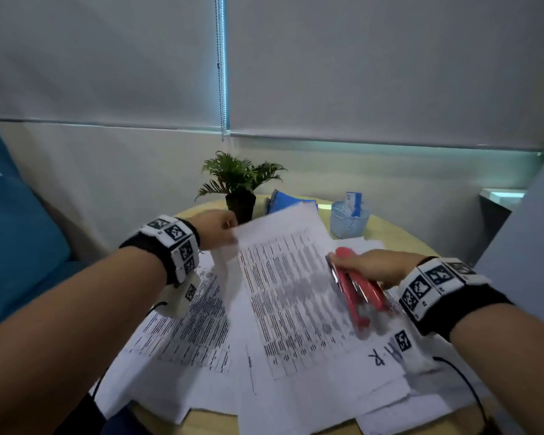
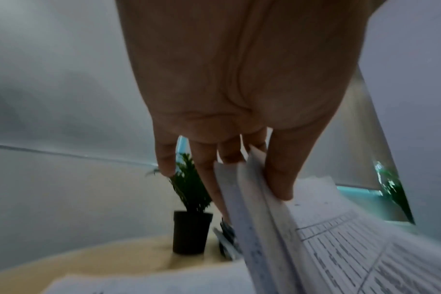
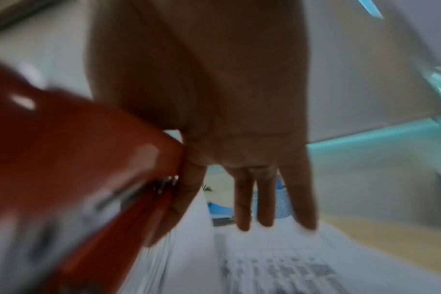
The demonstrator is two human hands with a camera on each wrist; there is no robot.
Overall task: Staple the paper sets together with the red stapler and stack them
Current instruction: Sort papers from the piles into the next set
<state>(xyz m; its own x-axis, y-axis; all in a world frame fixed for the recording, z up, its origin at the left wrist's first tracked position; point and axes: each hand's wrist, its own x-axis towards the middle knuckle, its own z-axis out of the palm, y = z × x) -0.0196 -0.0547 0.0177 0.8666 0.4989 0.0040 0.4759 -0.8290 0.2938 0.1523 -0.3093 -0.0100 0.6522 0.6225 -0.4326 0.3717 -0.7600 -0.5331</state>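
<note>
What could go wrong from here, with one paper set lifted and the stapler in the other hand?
1. The left hand pinches the paper set at one far corner only; the sheets fan apart in the left wrist view, so they may be stapled misaligned.
2. The stapler in the right hand seems held mainly by thumb and forefinger, other fingers extended; it could slip.
3. Loose sheets lie overlapped underneath; one might get caught up with the lifted set.

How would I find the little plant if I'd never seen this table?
Look to the far edge of the round wooden table, behind the spread papers. The plant stands by the left hand: green fronds, black pot, the only living thing there.
</note>
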